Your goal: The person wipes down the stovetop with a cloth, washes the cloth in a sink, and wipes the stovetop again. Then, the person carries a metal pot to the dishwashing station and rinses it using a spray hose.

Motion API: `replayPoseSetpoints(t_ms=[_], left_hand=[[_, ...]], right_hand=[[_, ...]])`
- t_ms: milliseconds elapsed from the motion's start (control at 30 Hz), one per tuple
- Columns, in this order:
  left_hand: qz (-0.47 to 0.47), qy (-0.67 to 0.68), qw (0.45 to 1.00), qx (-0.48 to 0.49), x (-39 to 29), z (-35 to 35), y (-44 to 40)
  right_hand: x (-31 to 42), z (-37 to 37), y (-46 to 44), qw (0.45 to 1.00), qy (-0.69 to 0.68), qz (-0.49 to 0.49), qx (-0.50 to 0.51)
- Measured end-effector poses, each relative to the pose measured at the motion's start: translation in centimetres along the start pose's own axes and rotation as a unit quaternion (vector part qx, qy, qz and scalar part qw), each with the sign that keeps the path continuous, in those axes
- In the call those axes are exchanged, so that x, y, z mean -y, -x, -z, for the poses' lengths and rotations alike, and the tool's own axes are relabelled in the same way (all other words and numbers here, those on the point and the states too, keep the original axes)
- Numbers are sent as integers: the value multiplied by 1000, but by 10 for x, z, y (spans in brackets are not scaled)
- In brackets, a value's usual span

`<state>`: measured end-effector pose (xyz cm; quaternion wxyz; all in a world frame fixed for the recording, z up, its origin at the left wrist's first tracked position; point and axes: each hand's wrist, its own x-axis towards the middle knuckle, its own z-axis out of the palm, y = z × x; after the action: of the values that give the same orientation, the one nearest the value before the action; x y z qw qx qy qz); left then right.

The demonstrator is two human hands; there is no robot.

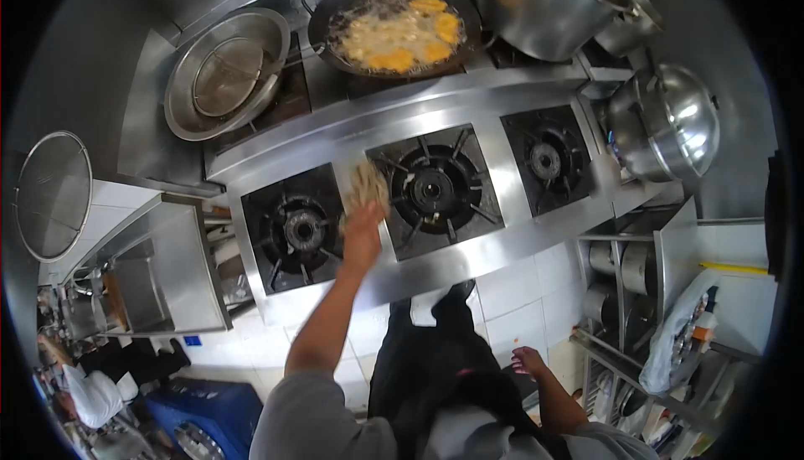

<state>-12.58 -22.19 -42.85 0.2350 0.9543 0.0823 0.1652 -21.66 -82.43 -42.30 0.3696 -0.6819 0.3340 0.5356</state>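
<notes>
The left hand [363, 224] grips a crumpled beige cloth [366, 188], soft and loosely folded, pressed on the smooth stainless-steel stove top [489, 154] between the left and middle burners. The right hand [529, 362] hangs well apart from it, near the body at the right; it is too small and blurred to tell how far its fingers close or whether they hold anything.

The black round left burner [303, 230], middle burner [432, 190] and right burner [546, 160] sit in dark square recesses, with metal prongs around ringed centres; pale specks dot the middle one.

On the far side, a wide dark round-bottomed wok [320, 31] holds bubbling oil [377, 28] and golden-orange pieces [391, 60]. To its left, a round metal mesh strainer [228, 77] lies inside a shiny wide-rimmed steel basin [180, 104]. To its right stand a tall cylindrical steel pot [536, 16] and, nearer, a domed polished steel vessel [691, 121].

A large round mesh sieve [54, 196] is at the far left. Pale square tiles [519, 326] cover the floor. Metal shelving [620, 292] at the right holds pots; at the near left are a blue plastic container [205, 414] and another person [96, 393] in a white top.
</notes>
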Motion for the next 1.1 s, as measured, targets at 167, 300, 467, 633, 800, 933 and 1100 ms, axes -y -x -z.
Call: replayPoseSetpoints(t_ms=[167, 300, 467, 633, 800, 933, 1100], left_hand=[[52, 20, 995, 79, -93, 25, 114], [-14, 75, 995, -68, 7, 6, 14], [95, -144, 976, -129, 33, -37, -186], [-19, 1, 993, -115, -117, -151, -288], [-128, 24, 991, 17, -201, -229, -347], [-68, 65, 994, 46, -245, -208, -267], [-170, 9, 961, 216, -302, -177, -82]], right_hand=[[-16, 43, -15, 997, -72, -17, -14], [3, 77, -22, 995, -97, 14, -15], [36, 99, -14, 979, -178, 80, -59], [22, 72, -8, 964, -250, 69, -61], [-22, 41, 9, 979, -188, 79, -8], [-44, 28, 44, 944, -312, 96, -41], [-110, 16, 24, 962, -256, 63, -73]])
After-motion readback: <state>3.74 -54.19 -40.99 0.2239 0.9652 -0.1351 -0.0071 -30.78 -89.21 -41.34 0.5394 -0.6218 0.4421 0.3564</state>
